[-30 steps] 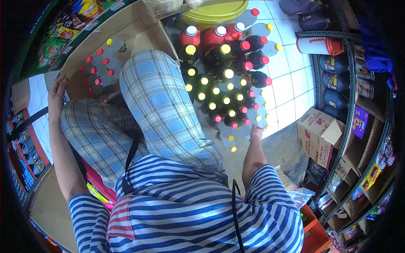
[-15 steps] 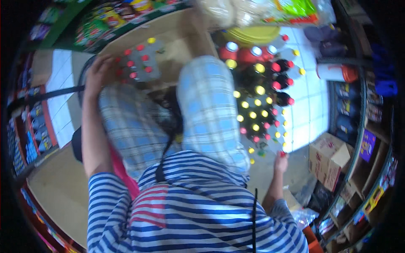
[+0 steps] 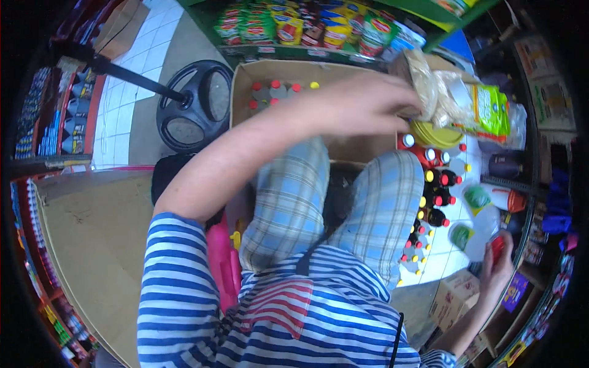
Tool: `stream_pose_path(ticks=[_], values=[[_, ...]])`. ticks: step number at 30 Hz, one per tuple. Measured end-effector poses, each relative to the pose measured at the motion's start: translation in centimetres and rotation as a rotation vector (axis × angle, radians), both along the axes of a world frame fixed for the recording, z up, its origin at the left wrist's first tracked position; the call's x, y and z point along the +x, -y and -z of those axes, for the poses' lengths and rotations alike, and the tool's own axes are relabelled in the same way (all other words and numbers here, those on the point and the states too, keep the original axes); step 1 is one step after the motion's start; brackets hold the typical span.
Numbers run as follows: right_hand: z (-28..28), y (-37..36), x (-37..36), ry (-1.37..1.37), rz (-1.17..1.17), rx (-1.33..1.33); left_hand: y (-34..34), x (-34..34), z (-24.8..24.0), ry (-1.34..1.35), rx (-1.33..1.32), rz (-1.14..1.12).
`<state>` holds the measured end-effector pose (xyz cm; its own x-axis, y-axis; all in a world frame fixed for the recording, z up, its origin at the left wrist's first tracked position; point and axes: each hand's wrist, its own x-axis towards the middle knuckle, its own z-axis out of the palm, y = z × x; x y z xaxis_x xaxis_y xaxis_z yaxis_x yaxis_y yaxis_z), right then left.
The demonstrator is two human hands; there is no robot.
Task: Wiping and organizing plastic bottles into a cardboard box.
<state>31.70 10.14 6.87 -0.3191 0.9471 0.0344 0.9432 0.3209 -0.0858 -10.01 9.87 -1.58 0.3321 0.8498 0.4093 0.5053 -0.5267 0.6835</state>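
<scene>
1. The fingers of the right hand [image 3: 498, 265] are curled around a red cap [image 3: 497, 247], by which a clear bottle [image 3: 488, 222] with green labelling is held, tilted, out to the right; whether a second bottle is gripped with it cannot be told.
2. The fingers of the left hand [image 3: 381, 101] are bent and loosely parted, and blurred; nothing is seen pinched between them. The forearm is stretched across the knees to the right.
3. Just beside the left fingertips, plastic bags [image 3: 438, 101] with pale contents are seen; whether they are touched cannot be told. A green package [image 3: 491, 110] is placed next to them.
4. Below the left forearm, an open carton [image 3: 270, 70] is partly covered; clear bottles with red caps [image 3: 277, 92] are stood in its left part.
5. Between the right knee and the held bottle, dark bottles [image 3: 437, 199] are grouped on white tiles [image 3: 443, 248], with a yellow lid [image 3: 437, 134] beyond them.
6. Near the right forearm, a printed brown box [image 3: 455, 297] is set on the floor.
7. Behind the carton, bright packets [image 3: 336, 30] are lined up on a green shelf [image 3: 288, 54].
</scene>
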Motion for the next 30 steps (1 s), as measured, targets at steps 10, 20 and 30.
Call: stream_pose_path(ticks=[10, 20, 30], values=[[2.7, -9.1, -27.1, -0.199, -0.824, 0.062, -2.8, -4.3, 0.8, -0.154, 0.24, -0.276], [17.9, -10.1, -33.1, -0.038, -0.848, -0.389, 2.9, -9.6, 18.0, 0.375, -0.768, -0.171], [20.9, -13.7, -32.5, 0.091, -0.792, -0.394, 5.0, -7.3, 28.0, -0.161, -0.933, 0.062]])
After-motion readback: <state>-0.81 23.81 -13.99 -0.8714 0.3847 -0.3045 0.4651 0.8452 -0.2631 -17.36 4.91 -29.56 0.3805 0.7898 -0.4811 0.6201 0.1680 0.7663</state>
